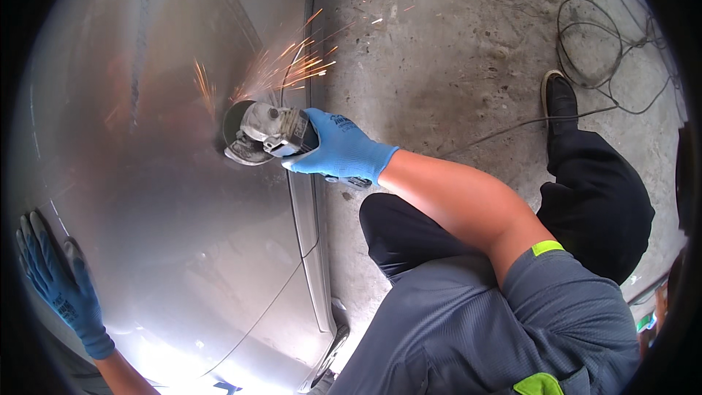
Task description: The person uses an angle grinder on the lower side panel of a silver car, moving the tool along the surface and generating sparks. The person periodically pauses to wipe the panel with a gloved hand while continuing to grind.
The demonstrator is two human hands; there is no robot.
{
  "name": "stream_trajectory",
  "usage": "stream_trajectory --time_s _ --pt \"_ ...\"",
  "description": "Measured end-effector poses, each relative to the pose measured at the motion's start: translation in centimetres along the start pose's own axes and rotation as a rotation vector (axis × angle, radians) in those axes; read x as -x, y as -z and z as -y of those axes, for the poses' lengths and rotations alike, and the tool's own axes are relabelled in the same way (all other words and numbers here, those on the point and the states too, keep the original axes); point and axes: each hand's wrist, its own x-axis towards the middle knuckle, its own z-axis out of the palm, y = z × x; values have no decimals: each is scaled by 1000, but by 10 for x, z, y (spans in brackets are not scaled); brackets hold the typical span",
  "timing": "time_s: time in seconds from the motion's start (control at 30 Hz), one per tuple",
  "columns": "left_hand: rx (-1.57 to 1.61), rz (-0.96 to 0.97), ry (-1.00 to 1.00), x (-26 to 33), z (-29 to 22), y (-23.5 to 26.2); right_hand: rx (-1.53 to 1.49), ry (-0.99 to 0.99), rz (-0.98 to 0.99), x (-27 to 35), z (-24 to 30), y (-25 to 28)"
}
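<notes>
Right hand (342, 150), blue-gloved, wrapped tight around angle grinder (267, 134); disc meets the bare metal car panel (168, 197) near its right edge, sparks (289, 66) flying up-right. Left hand (58, 285) spread flat on the panel at lower left, holding nothing. Rough concrete floor (453, 51) lies right of the panel; black cable (607, 51) coiled there. Disc face hidden by guard. Panel smooth, dull-glossy, curved.

Count: one angle grinder (259, 134), disc against one silver car body panel (146, 175). Two blue gloves, one on my left hand (62, 285), one on my right hand (340, 150). One black shoe (561, 99). One tangle of black cable (599, 44) on the concrete floor (439, 44).
</notes>
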Motion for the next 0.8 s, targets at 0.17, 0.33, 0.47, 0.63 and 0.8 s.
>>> stream_trajectory --time_s 0.17,0.33,0.47,0.63,0.8 --pt "-28 -15 -29 -2 3 0 145 79 -9 3 -12 -7" --pt "2 -27 -15 -3 -3 2 42 41 -31 -2 -3 -4" --pt "-11 -39 -24 1 1 1 40 10 36 6 -5 -10" --pt "-1 -15 -1 7 3 0 -65 96 30 4 -3 -10" --pt "-24 -19 10 6 2 3 -157 11 46 3 -7 -12"
